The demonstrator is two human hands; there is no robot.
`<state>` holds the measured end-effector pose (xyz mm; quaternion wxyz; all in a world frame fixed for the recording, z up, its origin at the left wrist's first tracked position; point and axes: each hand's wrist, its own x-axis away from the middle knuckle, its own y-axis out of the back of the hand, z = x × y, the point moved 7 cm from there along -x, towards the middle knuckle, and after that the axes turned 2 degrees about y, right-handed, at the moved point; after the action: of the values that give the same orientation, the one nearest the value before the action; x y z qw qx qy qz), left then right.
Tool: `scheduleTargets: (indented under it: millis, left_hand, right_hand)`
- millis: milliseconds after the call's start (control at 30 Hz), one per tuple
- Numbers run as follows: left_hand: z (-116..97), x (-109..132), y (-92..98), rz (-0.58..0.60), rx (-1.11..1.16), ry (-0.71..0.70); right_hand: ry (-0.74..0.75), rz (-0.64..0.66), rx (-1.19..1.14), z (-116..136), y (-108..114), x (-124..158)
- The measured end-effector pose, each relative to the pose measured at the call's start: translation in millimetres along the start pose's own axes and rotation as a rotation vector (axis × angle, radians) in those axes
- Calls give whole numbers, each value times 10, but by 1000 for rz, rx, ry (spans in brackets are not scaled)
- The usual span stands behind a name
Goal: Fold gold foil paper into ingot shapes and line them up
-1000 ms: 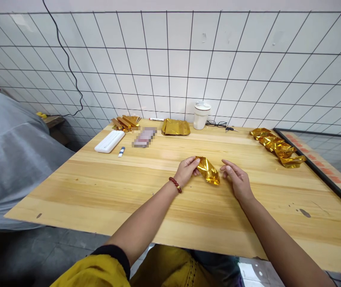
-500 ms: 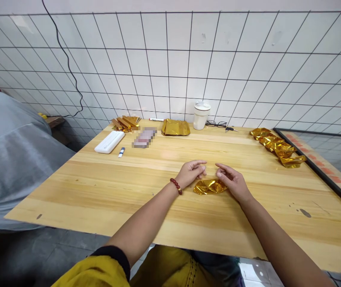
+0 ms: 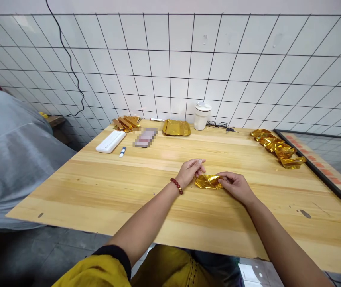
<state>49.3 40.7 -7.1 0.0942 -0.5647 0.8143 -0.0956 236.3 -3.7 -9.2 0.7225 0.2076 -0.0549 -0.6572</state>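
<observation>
A folded piece of shiny gold foil paper [image 3: 207, 181] lies on the wooden table in front of me. My right hand [image 3: 236, 186] pinches its right end between thumb and fingers. Just beyond the left end is my left hand [image 3: 190, 170], with a dark red bead bracelet [image 3: 176, 186] on the wrist. Its thumb and forefinger are pressed together, the other fingers curl beneath, and nothing shows in them. Several similar folded gold pieces [image 3: 273, 144] lie in an overlapping row at the right.
At the back are a stack of gold sheets [image 3: 176, 128], gold strips [image 3: 127, 122], a white lidded cup [image 3: 202, 116], glasses [image 3: 217, 124] and keys [image 3: 232, 130]. A white power bank [image 3: 111, 141] and a small blue-and-white stick [image 3: 123, 152] lie left. A black-framed board [image 3: 322, 173] borders the right.
My right hand has lowered its fingers and closed them on the foil's right end. The foil has shifted slightly up. My left thumb has come against the forefinger.
</observation>
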Motion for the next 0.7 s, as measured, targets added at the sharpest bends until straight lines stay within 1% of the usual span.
scheduleTargets:
  millis: [133,233,300,367,500,567,700]
  left_hand:
    - [-15,-15,42,-31,23,-64]
    - [18,-29,56,-51,-36,-75]
    - [51,-27,27,-28,-108,-58]
    - [62,-12,-26,20,-207,-55]
    - [-6,35,-107,75,-392,-143]
    - [-13,41,-115,79,-400,-144]
    - [24,17,-86,47,-317,-88]
  right_hand:
    - [-52,-250,-58,-99,176,-46]
    - [-85,-335,-91,-137,252,-54]
    - [-101,-341,-112,-155,257,-55]
    - [-101,-336,-131,-157,247,-55]
    - [-13,-367,-107,-69,258,-42]
    - [25,-348,-88,-15,238,-36]
    - [13,-225,-76,9,126,-33]
